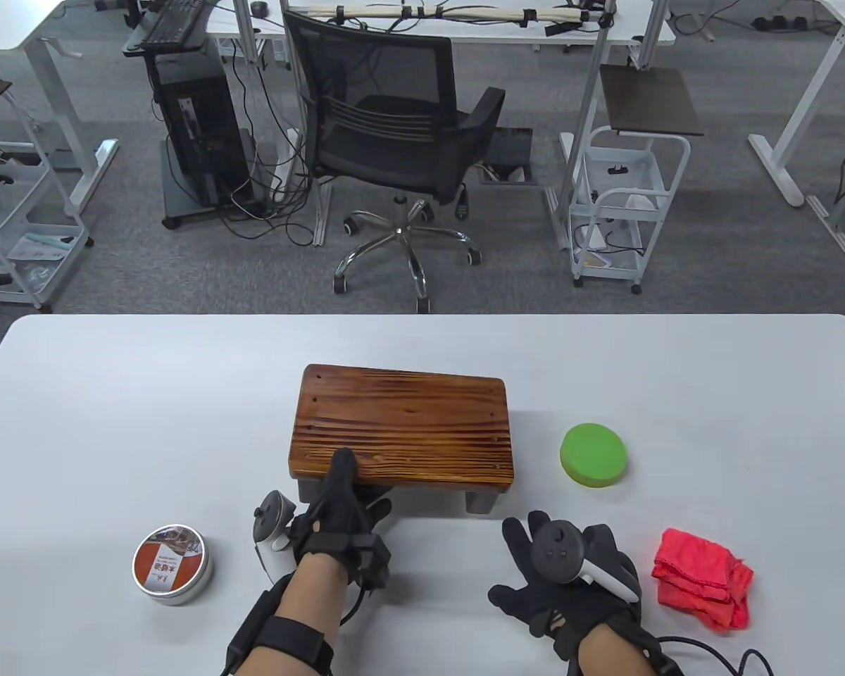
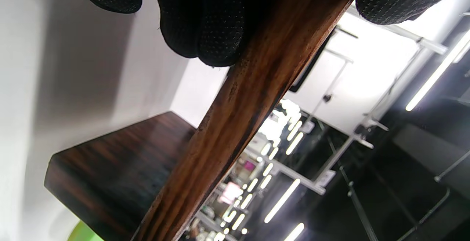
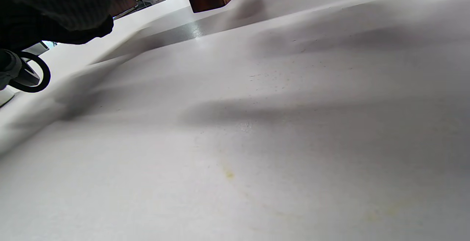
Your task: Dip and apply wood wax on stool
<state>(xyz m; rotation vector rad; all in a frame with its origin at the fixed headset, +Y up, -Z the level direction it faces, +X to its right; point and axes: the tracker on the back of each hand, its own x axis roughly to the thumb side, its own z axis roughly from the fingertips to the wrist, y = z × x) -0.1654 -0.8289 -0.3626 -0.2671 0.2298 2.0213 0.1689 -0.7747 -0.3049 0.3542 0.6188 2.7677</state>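
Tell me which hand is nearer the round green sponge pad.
Right. The right hand lies on the table below-left of the round green sponge pad; the left hand grips the wooden stool's near-left edge, farther away.

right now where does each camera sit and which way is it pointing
Table view: above the near edge, looking down on the stool, left hand and right hand.
Left wrist view: under the left hand, aimed up along the stool's edge, fingers gripping it.
Right wrist view: low over the table, glove at the corner.
All share the stool.

Left hand [image 1: 338,524] fingers tucked under the stool's [image 1: 401,433] six o'clock edge, wax tin [image 1: 172,565] label too small to read, right forearm cropped at six o'clock
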